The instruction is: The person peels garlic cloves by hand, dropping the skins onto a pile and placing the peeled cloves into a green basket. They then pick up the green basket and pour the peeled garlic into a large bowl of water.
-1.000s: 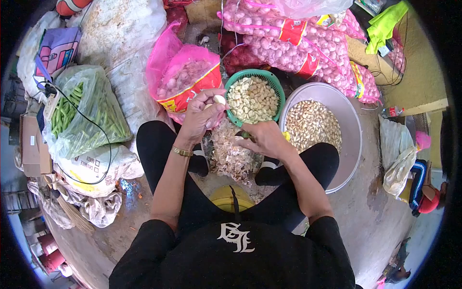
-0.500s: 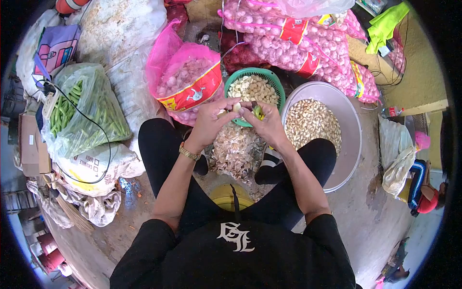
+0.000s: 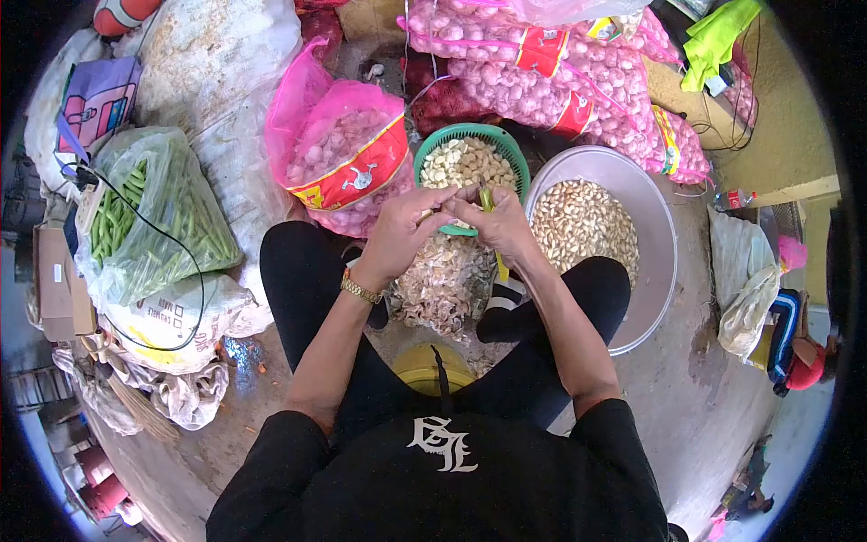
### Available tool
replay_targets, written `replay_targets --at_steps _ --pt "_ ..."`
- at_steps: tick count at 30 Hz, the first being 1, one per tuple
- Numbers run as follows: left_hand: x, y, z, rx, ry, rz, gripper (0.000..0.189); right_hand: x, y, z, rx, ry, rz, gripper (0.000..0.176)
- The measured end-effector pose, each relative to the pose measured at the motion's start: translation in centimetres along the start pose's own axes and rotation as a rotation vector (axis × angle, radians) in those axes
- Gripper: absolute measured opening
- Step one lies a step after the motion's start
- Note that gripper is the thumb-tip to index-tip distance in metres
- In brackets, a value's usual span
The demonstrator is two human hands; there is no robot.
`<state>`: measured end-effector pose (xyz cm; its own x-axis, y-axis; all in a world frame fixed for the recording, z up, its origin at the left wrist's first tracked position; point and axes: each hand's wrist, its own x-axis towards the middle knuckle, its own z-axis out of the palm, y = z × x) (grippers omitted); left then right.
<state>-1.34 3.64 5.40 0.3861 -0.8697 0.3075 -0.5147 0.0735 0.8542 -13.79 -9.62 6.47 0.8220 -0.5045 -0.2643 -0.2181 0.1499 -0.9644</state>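
Observation:
My left hand [image 3: 405,228] is closed, its thumb and fingertips pinching a pale garlic clove [image 3: 426,215]. The clove is mostly covered by the fingers. Close beside it, my right hand [image 3: 506,228] is wrapped round what looks like a small knife [image 3: 486,199] with a yellow handle; its blade is hard to make out. Both hands meet over the near rim of a green basket [image 3: 519,161] of peeled garlic cloves [image 3: 465,164]. Below them lies a heap of papery garlic skins [image 3: 435,285] between my feet.
A wide pale tub [image 3: 664,262] of unpeeled cloves [image 3: 585,226] stands at right. An open pink mesh sack [image 3: 339,149] of garlic is at left, with more full sacks [image 3: 578,81] behind. Farther left is a plastic bag of green beans [image 3: 172,212]. A yellow seat [image 3: 433,366] is beneath me.
Both hands stay together at the basket, with fingers shifted and the right hand turned slightly. The yellow-green part above the right hand now stands more upright. The whole view has shifted a little.

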Motion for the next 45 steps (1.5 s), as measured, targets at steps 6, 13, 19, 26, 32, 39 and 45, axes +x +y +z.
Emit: replay_targets --at_steps 6,13,19,26,32,39,45 --pt "0.0 0.2 0.2 -0.457 0.039 -0.27 0.028 0.3 0.4 0.1 -0.015 0.043 -0.154 0.015" --pt "-0.3 -0.7 -0.6 -0.492 0.084 -0.298 0.02 0.2 -0.5 0.3 0.041 0.019 -0.125 0.017" --pt "-0.4 -1.0 0.2 -0.591 0.139 -0.324 0.013 0.2 -0.5 1.2 0.073 0.057 -0.067 0.019" --pt "-1.1 -2.6 -2.7 -0.354 0.032 -0.392 0.011 1.3 1.2 -1.1 -0.119 -0.048 -0.075 0.028" --pt "-2.9 -5.5 -1.9 0.242 -0.348 -0.366 0.025 2.7 3.0 -3.0 -0.81 0.375 -0.359 0.039" --pt "-2.0 -3.6 -1.2 -0.57 -0.295 -0.339 0.06 1.8 2.2 -0.5 -0.331 -0.116 -0.213 0.027" --pt "-1.2 -2.5 -0.3 -0.743 -0.046 -0.271 0.067 1.5 2.4 0.9 -0.242 -0.147 -0.236 0.017"
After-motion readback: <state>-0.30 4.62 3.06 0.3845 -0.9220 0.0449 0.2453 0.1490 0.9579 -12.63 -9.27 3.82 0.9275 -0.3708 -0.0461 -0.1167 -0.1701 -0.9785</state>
